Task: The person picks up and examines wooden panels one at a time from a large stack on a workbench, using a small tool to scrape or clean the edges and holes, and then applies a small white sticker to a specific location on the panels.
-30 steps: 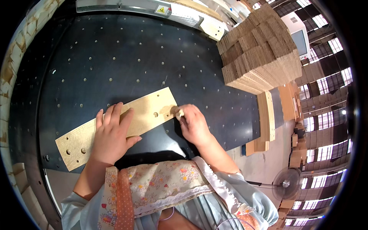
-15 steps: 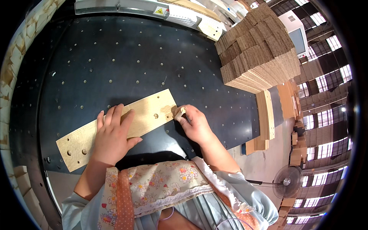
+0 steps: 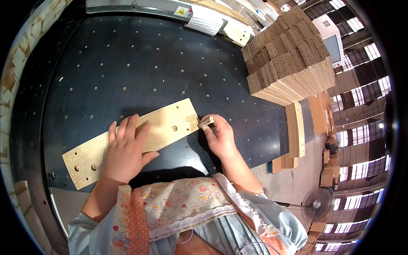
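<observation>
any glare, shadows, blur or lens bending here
In the head view, pale glare brightens the dotted black table beside the pale rectangular wooden board; dark shadow lies beside the bare right hand; the fisheye bows the table's left edge; blades of the dark round fan look blurred.

Two hands, one board

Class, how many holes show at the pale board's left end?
4: a small hole near the upper edge of the board, a small one near its lower edge, a larger one nearer the end, and another closest to the left hand. That hand may hide more.
</observation>
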Demonstrator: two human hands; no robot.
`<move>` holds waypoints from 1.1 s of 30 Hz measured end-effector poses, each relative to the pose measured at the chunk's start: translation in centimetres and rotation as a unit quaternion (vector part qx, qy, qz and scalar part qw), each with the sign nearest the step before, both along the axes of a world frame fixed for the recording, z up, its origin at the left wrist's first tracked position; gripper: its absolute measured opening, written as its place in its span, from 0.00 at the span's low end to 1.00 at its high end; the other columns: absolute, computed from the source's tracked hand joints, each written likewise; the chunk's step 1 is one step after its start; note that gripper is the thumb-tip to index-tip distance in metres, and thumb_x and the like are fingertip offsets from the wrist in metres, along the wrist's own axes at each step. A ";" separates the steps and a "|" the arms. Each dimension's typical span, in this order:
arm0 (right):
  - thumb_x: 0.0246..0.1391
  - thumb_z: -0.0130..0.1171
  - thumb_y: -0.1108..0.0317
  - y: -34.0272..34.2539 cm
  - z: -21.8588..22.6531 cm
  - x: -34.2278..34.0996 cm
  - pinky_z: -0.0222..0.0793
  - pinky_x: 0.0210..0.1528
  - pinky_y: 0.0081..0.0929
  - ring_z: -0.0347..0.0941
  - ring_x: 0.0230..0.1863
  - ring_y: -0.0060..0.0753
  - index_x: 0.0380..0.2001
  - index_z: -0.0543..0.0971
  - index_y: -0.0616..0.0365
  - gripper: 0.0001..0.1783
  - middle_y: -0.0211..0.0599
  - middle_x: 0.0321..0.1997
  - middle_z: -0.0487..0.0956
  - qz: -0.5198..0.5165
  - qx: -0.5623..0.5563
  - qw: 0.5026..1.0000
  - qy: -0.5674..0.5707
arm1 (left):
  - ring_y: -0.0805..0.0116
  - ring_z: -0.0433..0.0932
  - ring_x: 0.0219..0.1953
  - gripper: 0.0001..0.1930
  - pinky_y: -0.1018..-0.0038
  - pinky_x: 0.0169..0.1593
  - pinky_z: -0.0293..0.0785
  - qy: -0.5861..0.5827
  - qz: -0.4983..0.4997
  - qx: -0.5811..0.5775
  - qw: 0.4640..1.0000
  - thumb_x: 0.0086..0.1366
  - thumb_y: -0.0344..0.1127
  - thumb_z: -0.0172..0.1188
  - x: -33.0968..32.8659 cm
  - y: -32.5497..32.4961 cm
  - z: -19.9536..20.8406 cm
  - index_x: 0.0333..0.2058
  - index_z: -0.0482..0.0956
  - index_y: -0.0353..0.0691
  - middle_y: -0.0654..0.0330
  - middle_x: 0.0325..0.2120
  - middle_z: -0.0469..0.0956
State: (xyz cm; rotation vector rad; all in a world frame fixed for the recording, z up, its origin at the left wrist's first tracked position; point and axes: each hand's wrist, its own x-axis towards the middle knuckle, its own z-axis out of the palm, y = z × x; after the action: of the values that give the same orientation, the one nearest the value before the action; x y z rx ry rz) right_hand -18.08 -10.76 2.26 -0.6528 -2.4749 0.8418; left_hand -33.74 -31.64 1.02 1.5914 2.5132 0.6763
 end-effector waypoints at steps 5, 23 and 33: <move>0.46 0.57 0.78 -0.7 -0.5 -0.3 0.69 0.39 0.36 0.73 0.37 0.49 0.33 0.74 0.61 0.09 0.44 0.33 0.76 0.056 0.018 0.998 -0.008 | 0.53 0.57 0.60 0.37 0.53 0.64 0.46 0.003 0.004 -0.003 1.000 0.47 0.48 0.68 0.1 0.0 0.1 0.54 0.67 0.42 0.50 0.56 0.60; 0.45 0.57 0.80 -0.4 -0.8 0.1 0.69 0.38 0.37 0.72 0.35 0.49 0.30 0.74 0.60 0.07 0.44 0.31 0.76 0.038 0.067 0.996 0.035 | 0.52 0.57 0.60 0.37 0.53 0.64 0.47 0.010 0.006 -0.005 1.000 0.46 0.47 0.68 0.0 0.1 -0.1 0.55 0.67 0.43 0.50 0.56 0.60; 0.44 0.57 0.79 0.4 -1.1 -0.3 0.69 0.39 0.38 0.72 0.37 0.52 0.32 0.73 0.61 0.09 0.45 0.33 0.76 0.047 0.068 0.996 0.018 | 0.52 0.59 0.58 0.36 0.52 0.62 0.49 0.015 0.000 0.005 1.000 0.46 0.49 0.68 -0.1 0.3 0.1 0.54 0.67 0.42 0.49 0.55 0.61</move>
State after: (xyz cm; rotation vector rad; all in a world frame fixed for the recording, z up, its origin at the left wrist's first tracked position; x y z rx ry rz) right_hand -18.39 -10.37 1.17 -0.4737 -2.5199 0.7051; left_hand -33.85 -31.37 1.13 1.6175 2.5349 0.6701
